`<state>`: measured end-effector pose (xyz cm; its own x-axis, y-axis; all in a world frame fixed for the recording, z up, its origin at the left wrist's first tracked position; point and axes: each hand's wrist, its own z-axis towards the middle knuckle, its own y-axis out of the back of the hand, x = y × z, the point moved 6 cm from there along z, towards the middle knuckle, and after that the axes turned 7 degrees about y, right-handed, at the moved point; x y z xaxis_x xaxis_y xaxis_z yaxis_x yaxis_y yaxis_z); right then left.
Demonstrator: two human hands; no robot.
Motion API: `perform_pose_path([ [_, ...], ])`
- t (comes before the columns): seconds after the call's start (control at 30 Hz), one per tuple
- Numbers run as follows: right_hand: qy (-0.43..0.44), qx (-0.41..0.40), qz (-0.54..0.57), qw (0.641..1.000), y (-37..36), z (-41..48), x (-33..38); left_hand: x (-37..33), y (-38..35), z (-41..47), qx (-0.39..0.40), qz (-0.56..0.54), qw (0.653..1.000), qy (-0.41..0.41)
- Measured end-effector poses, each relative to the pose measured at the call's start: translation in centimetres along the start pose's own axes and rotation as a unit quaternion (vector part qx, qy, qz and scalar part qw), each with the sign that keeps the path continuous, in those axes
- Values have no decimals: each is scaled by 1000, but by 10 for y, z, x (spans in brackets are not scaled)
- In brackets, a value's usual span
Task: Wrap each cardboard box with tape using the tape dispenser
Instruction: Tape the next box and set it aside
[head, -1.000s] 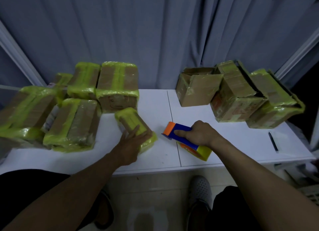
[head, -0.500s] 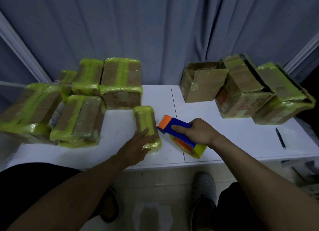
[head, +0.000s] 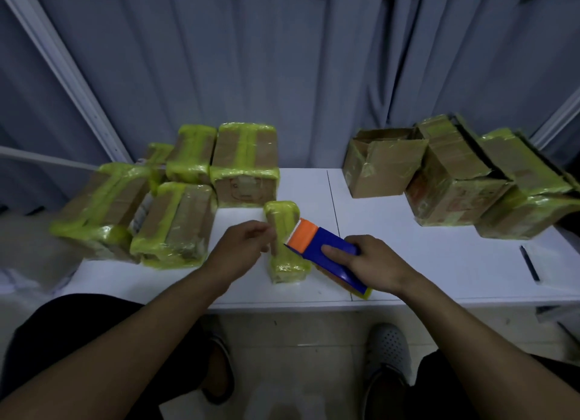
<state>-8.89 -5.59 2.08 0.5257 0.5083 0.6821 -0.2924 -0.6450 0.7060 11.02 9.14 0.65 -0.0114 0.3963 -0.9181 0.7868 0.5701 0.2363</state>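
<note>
Head view: the small box (head: 284,264), already banded in yellow-green tape, lies near the front edge of the white table (head: 439,272), its long side running away from the person. The orange head of the blue tape dispenser (head: 314,245) rests across its right upper edge. The right hand (head: 373,266) is clamped round the dispenser's body, forefinger laid along the blue top. The left hand (head: 241,250) sits against the box's left side with fingers curled; blur hides whether it pinches anything. Taped boxes (head: 175,225) are crowded together at the table's left. Three more stand at the back right, the nearest an open-flapped box (head: 383,171). A dark pen-like thing (head: 529,262) lies far right. A grey curtain (head: 282,58) hangs behind.
</note>
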Motion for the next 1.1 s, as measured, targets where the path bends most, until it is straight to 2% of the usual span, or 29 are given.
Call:
perform_pose_path([
  [0.1, 37, -36, 13, 999, -1, -8, 11, -3, -2, -18, 0, -88, 996, 29],
  [0.3, 78, -62, 30, 995, 1, -12, 23, -18, -7, -20, 18, -120, 991, 51],
  [0.73, 134, -30, 62, 989, 1, -20, 27, -13, 1, -18, 6, -95, 993, 64],
  [0.83, 134, -24, 64, 989, 0, -21, 23, -13, -1, -18, 11, -46, 998, 41],
  [1.1, 119, -40, 95, 987, 0, -18, 16, -20, -2, -21, -50, -25, 998, -37],
])
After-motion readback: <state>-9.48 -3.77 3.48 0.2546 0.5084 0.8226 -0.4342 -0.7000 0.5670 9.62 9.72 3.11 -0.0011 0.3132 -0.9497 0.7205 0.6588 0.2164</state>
